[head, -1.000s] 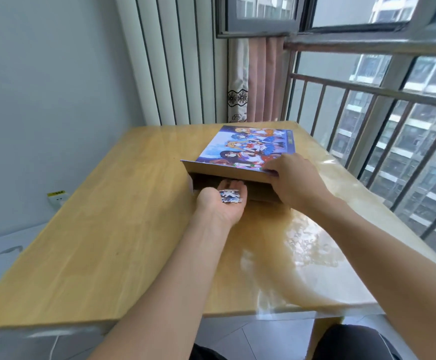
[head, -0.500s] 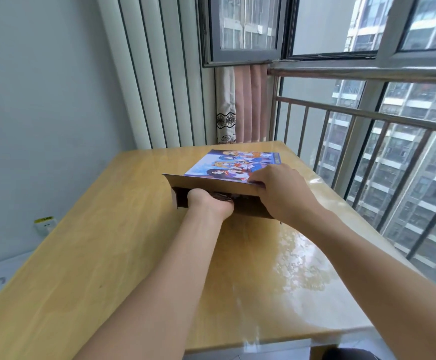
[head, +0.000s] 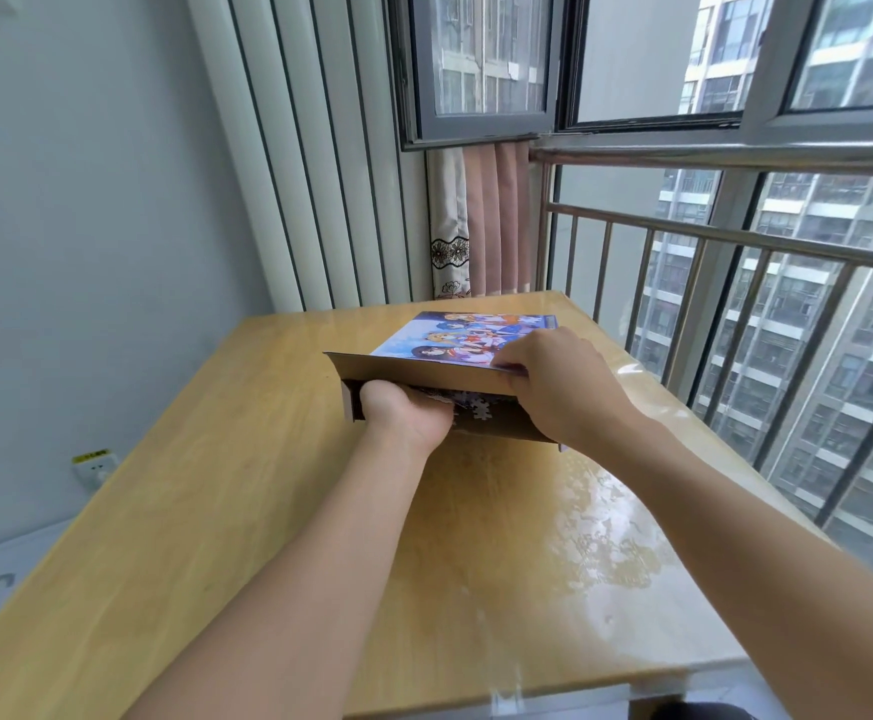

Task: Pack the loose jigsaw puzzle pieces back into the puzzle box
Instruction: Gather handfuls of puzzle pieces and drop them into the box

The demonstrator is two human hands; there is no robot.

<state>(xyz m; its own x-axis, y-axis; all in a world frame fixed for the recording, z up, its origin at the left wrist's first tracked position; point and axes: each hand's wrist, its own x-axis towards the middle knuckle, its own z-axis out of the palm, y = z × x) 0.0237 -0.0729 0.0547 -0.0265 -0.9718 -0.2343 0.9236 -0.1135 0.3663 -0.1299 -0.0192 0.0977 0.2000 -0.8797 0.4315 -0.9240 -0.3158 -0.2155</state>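
Puzzle box (head: 455, 350) flat on bench (head: 216, 511), flap pinched up by right hand (head: 559, 387). Left hand (head: 405, 415) wrist-deep in the opening, fingers hidden: grip impossible to tell. Pieces (head: 476, 410) at the mouth; push deep, release, withdraw level.

A wooden table (head: 174, 537) stands beside a pink curtain (head: 481, 220) and window railing (head: 725, 241).
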